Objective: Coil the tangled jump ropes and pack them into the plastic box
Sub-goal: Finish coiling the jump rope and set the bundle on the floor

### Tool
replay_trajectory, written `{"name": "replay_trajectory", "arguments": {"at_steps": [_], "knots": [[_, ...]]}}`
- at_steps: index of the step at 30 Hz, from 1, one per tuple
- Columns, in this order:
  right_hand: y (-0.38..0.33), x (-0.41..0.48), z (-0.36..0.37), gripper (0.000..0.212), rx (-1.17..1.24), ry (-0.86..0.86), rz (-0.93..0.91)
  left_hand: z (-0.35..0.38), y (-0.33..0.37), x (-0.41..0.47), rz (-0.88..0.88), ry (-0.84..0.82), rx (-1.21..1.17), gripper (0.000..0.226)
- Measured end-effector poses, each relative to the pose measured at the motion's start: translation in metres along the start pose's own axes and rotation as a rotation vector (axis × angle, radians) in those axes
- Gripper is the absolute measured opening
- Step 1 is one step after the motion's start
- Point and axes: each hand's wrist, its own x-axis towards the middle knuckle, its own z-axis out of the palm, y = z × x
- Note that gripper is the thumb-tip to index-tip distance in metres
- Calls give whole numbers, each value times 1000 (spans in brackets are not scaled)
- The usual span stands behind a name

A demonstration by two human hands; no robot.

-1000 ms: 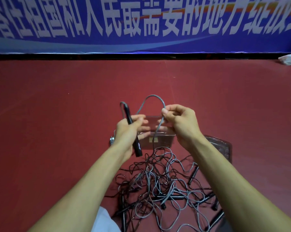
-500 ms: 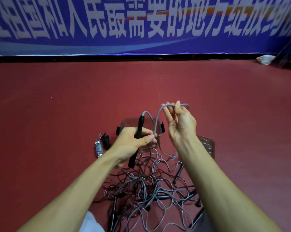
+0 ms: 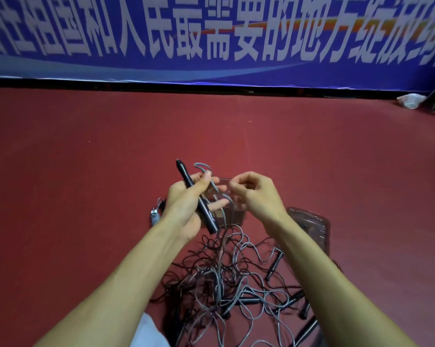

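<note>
My left hand (image 3: 186,204) grips a black jump-rope handle (image 3: 198,199) that slants from upper left to lower right, and its thumb holds a small loop of grey rope (image 3: 212,182) against the handle. My right hand (image 3: 255,194) is just to the right, fingers curled, pinching the grey rope near that loop. The rope runs down into a tangled pile of grey and dark jump ropes (image 3: 226,279) with several black handles on the red floor. The clear plastic box (image 3: 236,215) stands behind my hands, mostly hidden by them.
The box's clear lid (image 3: 311,229) lies on the floor to the right of the pile. A small coiled rope with a silver handle (image 3: 155,215) lies left of my left wrist. A blue banner wall closes the far side, with a white bag (image 3: 410,100) at its foot.
The handle has tipped from upright to slanting. My right hand came down and left toward my left hand, bringing the grey rope into a loop held at the handle.
</note>
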Motion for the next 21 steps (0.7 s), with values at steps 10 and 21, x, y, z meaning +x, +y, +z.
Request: {"name": "replay_trajectory", "arguments": {"at_steps": [10, 21], "knots": [[-5, -9, 27, 12, -92, -387, -166, -24, 33, 1, -9, 84, -600, 21], [-22, -16, 17, 14, 337, -99, -54, -27, 13, 12, 15, 123, -308, 16]]}}
